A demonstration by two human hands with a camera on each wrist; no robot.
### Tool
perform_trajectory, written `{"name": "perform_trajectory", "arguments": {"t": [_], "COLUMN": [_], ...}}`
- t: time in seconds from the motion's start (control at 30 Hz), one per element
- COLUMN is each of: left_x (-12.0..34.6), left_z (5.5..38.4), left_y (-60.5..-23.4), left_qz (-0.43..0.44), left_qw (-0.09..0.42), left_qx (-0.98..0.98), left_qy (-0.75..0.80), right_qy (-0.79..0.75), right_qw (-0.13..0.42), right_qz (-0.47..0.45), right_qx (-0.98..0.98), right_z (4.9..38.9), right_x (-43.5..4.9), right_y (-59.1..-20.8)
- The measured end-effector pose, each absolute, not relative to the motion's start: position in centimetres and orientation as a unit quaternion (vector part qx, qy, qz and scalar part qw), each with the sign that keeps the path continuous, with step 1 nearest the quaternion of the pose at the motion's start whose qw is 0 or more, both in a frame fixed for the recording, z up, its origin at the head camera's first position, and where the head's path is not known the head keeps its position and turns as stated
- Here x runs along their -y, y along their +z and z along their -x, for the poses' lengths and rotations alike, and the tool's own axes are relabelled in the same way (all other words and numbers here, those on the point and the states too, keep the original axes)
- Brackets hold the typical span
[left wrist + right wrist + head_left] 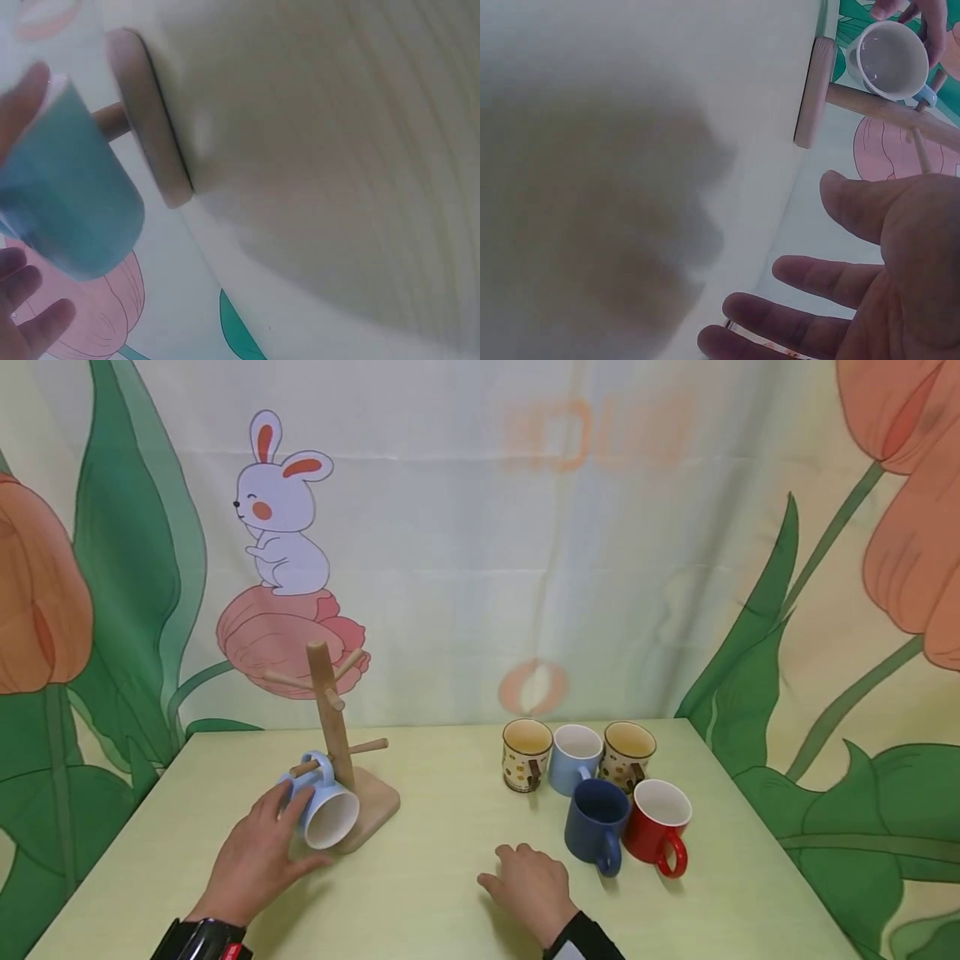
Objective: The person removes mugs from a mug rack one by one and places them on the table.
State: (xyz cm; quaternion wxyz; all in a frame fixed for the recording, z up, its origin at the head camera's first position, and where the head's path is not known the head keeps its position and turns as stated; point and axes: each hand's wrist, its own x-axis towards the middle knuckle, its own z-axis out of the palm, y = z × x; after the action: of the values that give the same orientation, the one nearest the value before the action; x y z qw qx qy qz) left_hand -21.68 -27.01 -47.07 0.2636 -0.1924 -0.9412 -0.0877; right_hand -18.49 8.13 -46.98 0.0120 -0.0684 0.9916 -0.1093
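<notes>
A light blue mug (330, 806) with a white inside hangs tilted by its handle from a lower peg of the wooden mug tree (336, 735). My left hand (251, 864) is around the left side of this mug, its fingers relaxed. In the left wrist view the thumb overlaps the rim of the blue mug (75, 187), while the other fingers are spread apart from its body. Over the table's front middle hovers my right hand (532, 889), holding nothing; its fingers (795, 326) are loosely spread in the right wrist view.
To the right stand a dark blue mug (596, 827), a red mug (658, 822), another light blue mug (573, 760) and two patterned mugs, one left (527, 756) and one right (626, 756). Behind the table (435, 893) hangs a printed curtain (435, 568).
</notes>
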Motion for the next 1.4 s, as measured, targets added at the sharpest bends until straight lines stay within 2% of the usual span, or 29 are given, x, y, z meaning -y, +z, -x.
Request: {"name": "perform_trajectory", "arguments": {"t": [0.17,0.43,0.77,1.4], "left_x": [27.1,27.4,27.2,26.5], "left_z": [22.1,23.0,23.6,24.0], "left_y": [-47.1,-47.8,-48.6,-47.7], "left_qz": [0.210,0.230,0.227,0.233], "left_qw": [0.284,0.300,0.275,0.262], "left_qx": [0.933,0.923,0.933,0.937], "left_qy": [-0.070,-0.070,-0.042,-0.007], "right_qy": [-0.125,-0.139,-0.136,-0.152], "right_qw": [0.042,0.041,0.024,0.035], "right_qz": [0.046,0.043,0.045,0.036], "right_qx": [-0.990,-0.988,-0.989,-0.987], "right_z": [18.0,17.7,17.6,17.6], "right_x": [-8.9,-9.0,-9.1,-9.2], "right_y": [-47.4,-47.3,-47.2,-46.8]}}
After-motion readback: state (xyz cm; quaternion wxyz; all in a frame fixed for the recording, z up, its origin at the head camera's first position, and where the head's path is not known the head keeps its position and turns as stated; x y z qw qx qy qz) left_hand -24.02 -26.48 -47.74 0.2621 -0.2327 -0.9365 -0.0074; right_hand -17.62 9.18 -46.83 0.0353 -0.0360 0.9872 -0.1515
